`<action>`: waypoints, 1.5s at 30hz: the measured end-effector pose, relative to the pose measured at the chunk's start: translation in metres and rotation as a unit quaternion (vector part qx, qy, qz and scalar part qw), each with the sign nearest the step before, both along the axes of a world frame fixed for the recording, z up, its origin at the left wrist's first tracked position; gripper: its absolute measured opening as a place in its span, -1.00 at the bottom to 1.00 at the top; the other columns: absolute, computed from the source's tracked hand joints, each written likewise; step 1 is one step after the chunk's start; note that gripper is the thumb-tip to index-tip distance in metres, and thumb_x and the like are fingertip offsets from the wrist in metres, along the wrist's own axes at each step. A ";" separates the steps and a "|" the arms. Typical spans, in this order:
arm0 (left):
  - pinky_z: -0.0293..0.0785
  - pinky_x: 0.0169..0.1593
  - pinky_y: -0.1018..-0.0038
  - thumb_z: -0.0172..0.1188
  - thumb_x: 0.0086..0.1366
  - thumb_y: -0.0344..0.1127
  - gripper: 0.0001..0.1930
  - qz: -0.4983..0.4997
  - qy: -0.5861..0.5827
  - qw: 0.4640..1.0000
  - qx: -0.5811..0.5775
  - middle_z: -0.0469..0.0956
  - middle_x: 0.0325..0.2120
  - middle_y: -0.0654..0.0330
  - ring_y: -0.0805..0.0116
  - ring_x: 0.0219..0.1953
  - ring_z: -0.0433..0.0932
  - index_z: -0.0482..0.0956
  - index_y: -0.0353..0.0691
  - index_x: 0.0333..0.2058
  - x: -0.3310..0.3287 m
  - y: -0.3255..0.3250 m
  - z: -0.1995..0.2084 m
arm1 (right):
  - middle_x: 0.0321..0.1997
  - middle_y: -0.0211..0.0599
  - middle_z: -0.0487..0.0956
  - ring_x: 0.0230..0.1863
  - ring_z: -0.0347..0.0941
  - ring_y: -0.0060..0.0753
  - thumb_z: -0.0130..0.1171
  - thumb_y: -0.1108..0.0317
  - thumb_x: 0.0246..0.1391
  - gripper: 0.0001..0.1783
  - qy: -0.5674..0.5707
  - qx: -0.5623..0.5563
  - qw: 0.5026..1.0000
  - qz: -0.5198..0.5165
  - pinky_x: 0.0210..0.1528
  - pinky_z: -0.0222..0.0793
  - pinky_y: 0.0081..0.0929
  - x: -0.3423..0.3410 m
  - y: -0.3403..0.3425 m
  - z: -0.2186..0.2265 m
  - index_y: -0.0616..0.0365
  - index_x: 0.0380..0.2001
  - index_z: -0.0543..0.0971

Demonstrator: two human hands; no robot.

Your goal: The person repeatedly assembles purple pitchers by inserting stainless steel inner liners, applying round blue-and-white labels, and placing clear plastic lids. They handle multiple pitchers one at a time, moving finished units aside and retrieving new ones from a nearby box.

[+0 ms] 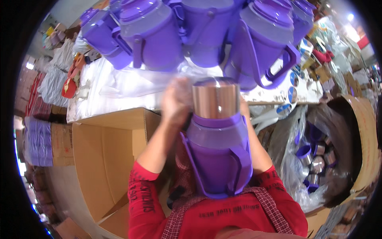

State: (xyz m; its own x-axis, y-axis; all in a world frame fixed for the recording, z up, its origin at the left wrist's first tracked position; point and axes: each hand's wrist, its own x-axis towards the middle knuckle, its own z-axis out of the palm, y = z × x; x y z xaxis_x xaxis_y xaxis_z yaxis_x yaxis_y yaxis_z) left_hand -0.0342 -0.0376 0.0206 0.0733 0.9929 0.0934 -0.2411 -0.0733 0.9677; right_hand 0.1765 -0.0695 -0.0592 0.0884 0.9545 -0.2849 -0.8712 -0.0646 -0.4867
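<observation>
Just in front of a red shirt (238,219), a purple jug (213,139) topped by a steel cap (216,99) sits at mid-view on my remote feed. Its long axis runs nearly straight from chest to table (103,85): the capped end points away toward the white surface, the base back at the wearer. How steeply it tilts, I cannot tell. The handle (243,171) faces the wearer's right. The left hand (177,101), blurred, is raised beside the cap; whether its fingers grip, I cannot tell. The right hand (243,109) is mostly hidden behind the jug, its fingers unreadable to me. Beyond, more purple jugs (153,46) crowd the table; an open cardboard box (115,159) lies to the left. Dark lettering is legible on the shirt's front and left sleeve (147,195); reddish print on a carton (63,139) at far left is too small to read.
</observation>
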 end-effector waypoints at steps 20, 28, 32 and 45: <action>0.27 -0.29 0.63 -0.01 0.44 -0.27 -0.85 0.046 -0.015 0.998 0.036 0.36 -0.50 0.31 0.56 -0.45 0.31 0.43 -0.22 -0.27 -0.057 -0.126 -0.039 | -0.42 -0.48 0.45 -0.38 0.35 -0.66 0.33 0.43 -0.03 -0.79 -0.557 0.189 0.808 -0.030 -0.33 0.27 -0.64 0.042 -0.151 0.040 0.21 -0.36 0.50; 0.31 -0.18 0.44 0.26 0.10 -0.49 -0.86 -0.297 0.180 0.933 0.094 0.38 -0.41 0.24 0.39 -0.31 0.36 0.45 -0.19 -0.43 -0.069 -0.168 0.005 | -0.43 -0.49 0.52 -0.40 0.38 -0.73 0.42 0.43 -0.09 -0.70 -0.396 0.242 0.877 0.123 -0.39 0.24 -0.68 0.049 -0.147 0.052 0.22 -0.27 0.55; 0.37 -0.13 0.37 0.20 -0.06 -0.62 -0.82 -0.146 0.392 0.907 0.054 0.46 -0.39 0.20 0.28 -0.22 0.44 0.53 -0.20 -0.45 -0.062 -0.169 0.007 | -0.47 -0.37 0.50 -0.41 0.41 -0.49 0.27 0.37 0.03 -0.87 -0.543 0.265 0.796 0.047 -0.38 0.27 -0.55 0.057 -0.169 0.064 0.21 -0.41 0.58; 0.33 0.17 0.26 0.22 0.12 -0.03 -0.39 -0.056 0.488 0.821 0.292 0.50 -0.01 -0.14 0.02 0.12 0.45 0.44 -0.30 0.07 0.026 -0.088 0.070 | 0.22 0.05 0.38 0.26 0.30 0.00 0.10 0.29 0.19 -0.44 -0.562 0.454 0.551 0.417 0.30 0.20 -0.22 0.016 -0.302 -0.028 0.25 0.22 0.31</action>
